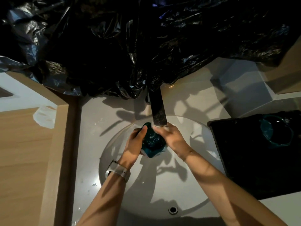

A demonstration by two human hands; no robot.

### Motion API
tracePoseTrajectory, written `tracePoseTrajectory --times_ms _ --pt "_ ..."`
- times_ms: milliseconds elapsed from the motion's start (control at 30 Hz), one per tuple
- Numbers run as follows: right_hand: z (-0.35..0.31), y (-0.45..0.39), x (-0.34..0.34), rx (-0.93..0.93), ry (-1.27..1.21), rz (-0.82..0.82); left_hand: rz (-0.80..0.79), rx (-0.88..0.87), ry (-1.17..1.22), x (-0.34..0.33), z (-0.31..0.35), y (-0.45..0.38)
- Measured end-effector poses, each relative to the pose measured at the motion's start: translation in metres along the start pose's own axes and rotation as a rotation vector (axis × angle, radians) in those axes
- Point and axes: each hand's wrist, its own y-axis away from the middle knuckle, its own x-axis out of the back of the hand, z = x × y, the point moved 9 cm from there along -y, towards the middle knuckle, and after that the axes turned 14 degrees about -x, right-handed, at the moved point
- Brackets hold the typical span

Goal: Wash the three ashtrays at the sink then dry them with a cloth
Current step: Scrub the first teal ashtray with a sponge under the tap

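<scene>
A dark teal glass ashtray [152, 141] is held over the white round sink [117, 185], right under the flat metal tap [157, 110]. My left hand [136, 144] grips its left side, thumb curled over the rim. My right hand [170, 137] holds its right side, fingers up by the tap's mouth where water falls. A second teal ashtray [275, 132] lies on a black tray [254, 168] to the right of the basin. A third ashtray and a cloth are not visible.
Crumpled black plastic sheeting [130, 46] covers the wall behind the tap. A wooden cabinet side [24, 152] stands to the left of the white counter [91, 111]. The sink's overflow hole [173, 210] sits at the near rim. A watch is on my left wrist.
</scene>
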Motion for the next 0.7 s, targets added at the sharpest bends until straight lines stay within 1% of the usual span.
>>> tracePoseTrajectory --times_ms 67,133,167,233,300,333,467,500,567,633,700 --pt "0.011 0.006 0.005 -0.043 -0.161 0.129 0.106 -0.038 0.005 0.001 -0.004 -0.005" --pt "0.025 0.019 0.003 -0.054 -0.269 0.234 0.211 -0.044 0.005 0.003 -0.013 -0.001" --pt "0.034 0.025 -0.002 -0.067 -0.315 0.254 0.269 -0.043 0.013 0.005 -0.017 0.004" --pt "0.054 0.035 -0.017 -0.160 -0.406 0.255 0.367 -0.029 0.081 0.005 -0.023 0.015" --pt "0.068 0.035 -0.023 -0.248 -0.436 0.256 0.411 -0.050 0.140 0.003 -0.026 0.025" --pt "0.067 0.032 -0.021 -0.252 -0.423 0.261 0.412 -0.073 0.169 0.002 -0.026 0.029" --pt "0.046 0.019 0.000 -0.104 -0.311 0.327 0.387 -0.136 0.281 -0.009 -0.024 0.039" --pt "0.046 0.022 0.002 -0.097 -0.330 0.345 0.373 -0.134 0.301 -0.011 -0.024 0.038" --pt "0.051 0.032 0.001 -0.098 -0.396 0.356 0.327 -0.123 0.258 -0.012 -0.022 0.033" --pt "0.056 0.034 0.002 -0.095 -0.388 0.345 0.239 -0.077 0.165 -0.012 -0.024 0.028" --pt "0.052 0.029 0.010 -0.088 -0.334 0.337 0.088 -0.045 0.117 -0.015 -0.025 0.026"
